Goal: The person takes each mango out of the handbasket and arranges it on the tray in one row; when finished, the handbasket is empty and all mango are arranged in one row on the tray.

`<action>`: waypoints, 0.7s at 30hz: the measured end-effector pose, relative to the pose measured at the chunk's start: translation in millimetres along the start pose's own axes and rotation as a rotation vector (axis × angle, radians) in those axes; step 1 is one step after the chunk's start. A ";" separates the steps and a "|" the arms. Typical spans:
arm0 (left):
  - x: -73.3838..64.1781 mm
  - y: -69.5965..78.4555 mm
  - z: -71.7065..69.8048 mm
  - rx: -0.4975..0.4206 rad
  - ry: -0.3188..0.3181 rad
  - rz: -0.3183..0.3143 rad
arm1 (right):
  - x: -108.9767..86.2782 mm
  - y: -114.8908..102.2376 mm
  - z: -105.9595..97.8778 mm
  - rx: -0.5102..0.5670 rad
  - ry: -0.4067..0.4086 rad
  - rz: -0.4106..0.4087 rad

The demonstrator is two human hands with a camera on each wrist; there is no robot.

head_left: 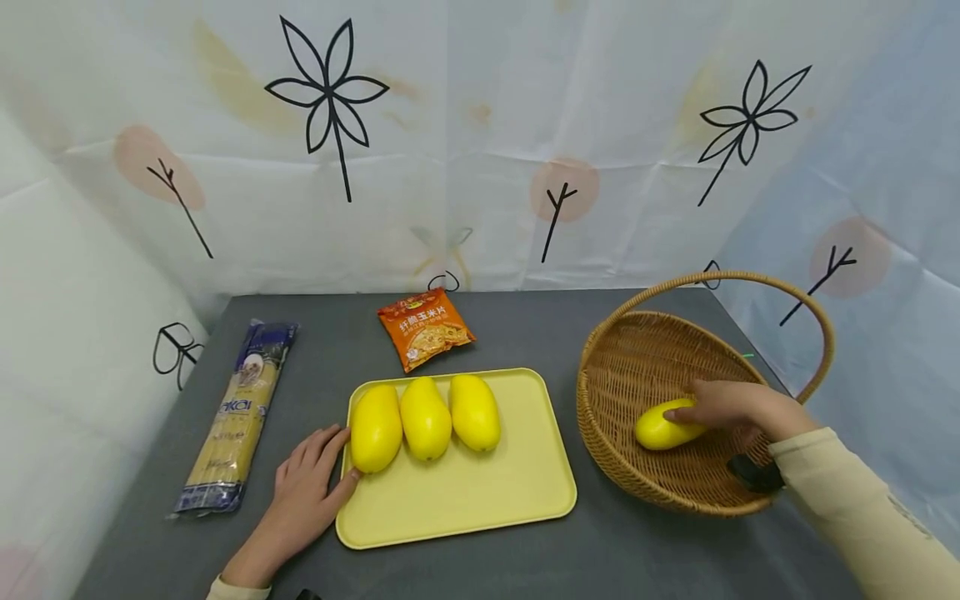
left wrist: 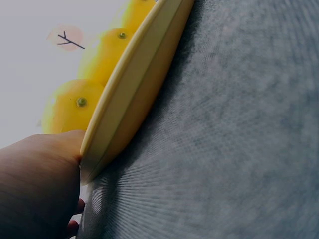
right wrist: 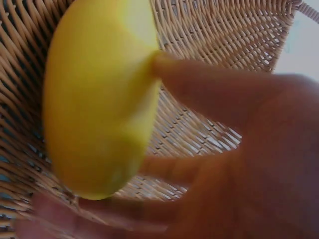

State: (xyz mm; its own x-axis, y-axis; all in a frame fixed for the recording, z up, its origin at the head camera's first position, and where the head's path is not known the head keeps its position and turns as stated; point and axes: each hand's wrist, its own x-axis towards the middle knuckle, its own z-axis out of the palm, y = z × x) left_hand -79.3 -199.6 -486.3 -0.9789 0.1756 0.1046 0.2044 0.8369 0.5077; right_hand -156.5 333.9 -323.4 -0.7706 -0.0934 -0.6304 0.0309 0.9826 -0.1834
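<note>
Inside the wicker basket (head_left: 630, 350), my right hand (head_left: 731, 407) grips a smooth yellow oblong fruit (head_left: 660, 427). In the right wrist view the thumb presses one side of this fruit (right wrist: 99, 94), while the other fingers reach round its lower end, partly hidden. Three similar yellow fruits (head_left: 424, 421) lie side by side on the pale yellow tray (head_left: 480, 500), toward its back left. At the tray's left edge rests my left hand (head_left: 303, 487), its fingers extended, with the thumb and index finger at the rim beside the leftmost fruit.
A pack of spaghetti (head_left: 238, 417) lies on the grey tabletop (head_left: 525, 567) at the left. Behind the tray is an orange snack packet (head_left: 426, 328). The basket's tall arched handle (head_left: 825, 333) rises at the right. A patterned cloth hangs behind the table.
</note>
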 end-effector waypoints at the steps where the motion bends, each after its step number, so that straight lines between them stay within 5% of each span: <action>1: 0.0 -0.4 0.2 0.001 0.001 0.001 | 1.3 0.4 0.4 -0.014 0.006 -0.033; 5: 0.2 -1.3 1.0 0.003 0.003 0.004 | 5.5 0.5 2.2 -0.071 0.067 -0.147; 13: -0.7 -2.6 1.1 0.006 -0.019 -0.009 | 13.9 -5.8 6.7 0.015 0.125 -0.308; 21: -0.6 -2.2 2.0 0.002 -0.014 -0.010 | 15.0 -12.4 7.5 0.025 0.100 -0.348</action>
State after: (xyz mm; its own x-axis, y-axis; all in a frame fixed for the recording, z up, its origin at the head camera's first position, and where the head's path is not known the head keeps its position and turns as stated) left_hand -79.2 -200.5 -489.2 -0.9808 0.1743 0.0876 0.1946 0.8398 0.5068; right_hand -163.6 319.1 -336.3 -0.7963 -0.4038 -0.4504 -0.2291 0.8905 -0.3932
